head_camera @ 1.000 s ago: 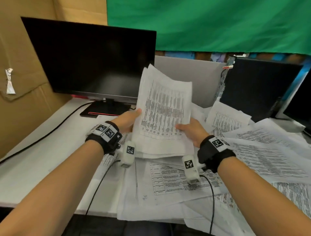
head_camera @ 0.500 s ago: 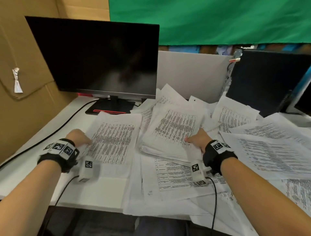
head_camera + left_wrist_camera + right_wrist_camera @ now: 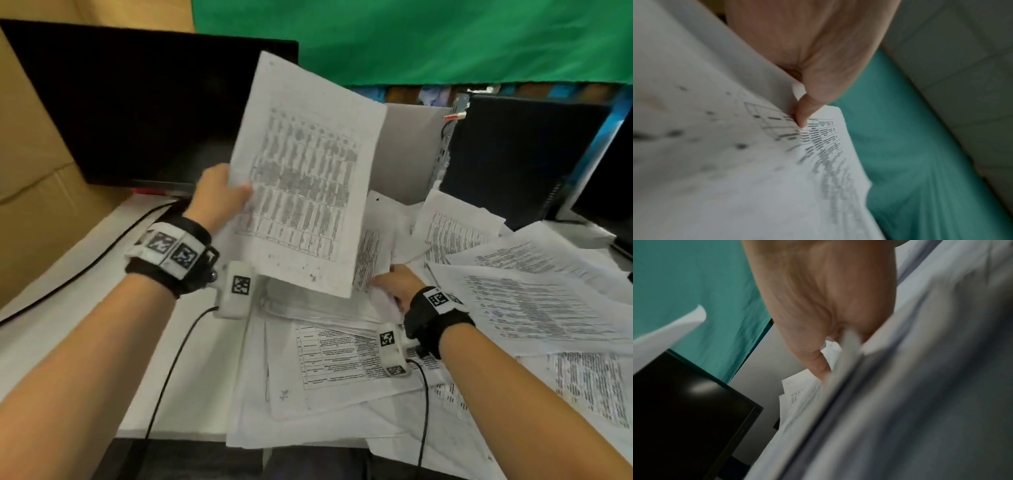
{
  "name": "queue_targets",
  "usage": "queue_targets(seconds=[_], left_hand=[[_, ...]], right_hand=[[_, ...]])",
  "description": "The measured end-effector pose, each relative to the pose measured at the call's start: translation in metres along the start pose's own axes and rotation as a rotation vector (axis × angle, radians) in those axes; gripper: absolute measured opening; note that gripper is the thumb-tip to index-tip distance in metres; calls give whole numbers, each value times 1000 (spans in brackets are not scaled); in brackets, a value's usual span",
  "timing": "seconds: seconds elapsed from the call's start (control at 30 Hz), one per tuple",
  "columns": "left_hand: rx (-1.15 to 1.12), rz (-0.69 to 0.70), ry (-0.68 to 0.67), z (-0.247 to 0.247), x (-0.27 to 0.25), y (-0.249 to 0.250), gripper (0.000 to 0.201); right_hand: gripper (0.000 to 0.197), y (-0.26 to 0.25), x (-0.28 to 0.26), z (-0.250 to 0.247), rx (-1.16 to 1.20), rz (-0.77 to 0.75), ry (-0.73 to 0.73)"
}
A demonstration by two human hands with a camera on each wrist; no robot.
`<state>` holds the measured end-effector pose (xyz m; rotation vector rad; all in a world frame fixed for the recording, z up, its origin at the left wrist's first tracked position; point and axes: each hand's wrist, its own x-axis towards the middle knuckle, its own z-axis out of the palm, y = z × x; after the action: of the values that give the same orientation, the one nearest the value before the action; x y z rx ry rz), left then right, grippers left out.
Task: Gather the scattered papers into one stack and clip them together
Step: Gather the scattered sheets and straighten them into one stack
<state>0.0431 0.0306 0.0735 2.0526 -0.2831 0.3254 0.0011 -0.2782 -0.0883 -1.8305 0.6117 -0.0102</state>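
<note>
My left hand (image 3: 219, 195) pinches the left edge of a printed sheet (image 3: 301, 178) and holds it tilted in the air above the gathered stack of papers (image 3: 308, 305). In the left wrist view the thumb (image 3: 803, 112) lies on the sheet's (image 3: 735, 162) printed face. The stack lies on the white desk (image 3: 68, 329). My right hand (image 3: 397, 284) grips the stack's right edge; in the right wrist view the thumb (image 3: 818, 363) is over the stack's (image 3: 900, 402) top and the fingers are hidden beneath. No clip is in view.
Loose printed sheets (image 3: 534, 308) cover the desk's right and front. A black monitor (image 3: 144, 113) stands at the back left and a dark computer case (image 3: 513, 161) at the back right. A cardboard wall (image 3: 30, 171) closes the left. Wrist cables (image 3: 164, 383) hang over the front edge.
My left hand picked up the sheet that lay on the desk's left and raised it over the stack. My right hand stayed at the stack's right edge.
</note>
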Motion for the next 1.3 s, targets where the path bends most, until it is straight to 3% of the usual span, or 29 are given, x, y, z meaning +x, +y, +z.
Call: queue_targets(seconds=[0.1, 0.2, 0.33, 0.43, 0.47, 0.57, 0.63, 0.7, 0.8, 0.87, 0.97, 1.03, 1.2, 1.3], left_hand=[[-40, -141, -198, 59, 17, -20, 29], [51, -176, -325, 98, 27, -39, 42], [364, -234, -412, 125, 25, -60, 51], [499, -388, -405, 131, 19, -76, 84], [479, -442, -382, 132, 17, -77, 86], [348, -429, -400, 139, 11, -78, 56], [332, -382, -412, 139, 1, -73, 41], [287, -394, -436, 134, -4, -72, 39], [116, -464, -461, 114, -12, -73, 38], [-124, -538, -419, 98, -20, -67, 43], [-399, -420, -420, 80, -25, -45, 38], [-436, -294, -312, 75, -25, -26, 47], [-360, 234, 22, 71, -40, 32, 34], [-398, 410, 98, 62, -42, 49, 34]], right_hand=[[51, 4, -1, -1, 39, -28, -33], [43, 6, 2, -2, 27, -36, -50], [33, 10, 12, -5, 19, -16, 15], [42, 5, 3, -10, 112, 48, 108], [43, 6, 4, -12, 149, 80, 129], [47, -2, -2, -13, 183, 103, 7], [84, -2, 5, -6, 125, 86, -97], [99, -2, 7, 1, 141, 59, -158], [59, -20, -34, 1, 257, -24, -182], [46, -24, -53, -9, 345, -95, -264], [43, -34, -82, -25, 455, -205, -333], [39, -46, -96, -30, 415, -276, -330], [60, -89, -126, -37, 160, -579, -97], [66, -101, -133, -47, 186, -654, -23]])
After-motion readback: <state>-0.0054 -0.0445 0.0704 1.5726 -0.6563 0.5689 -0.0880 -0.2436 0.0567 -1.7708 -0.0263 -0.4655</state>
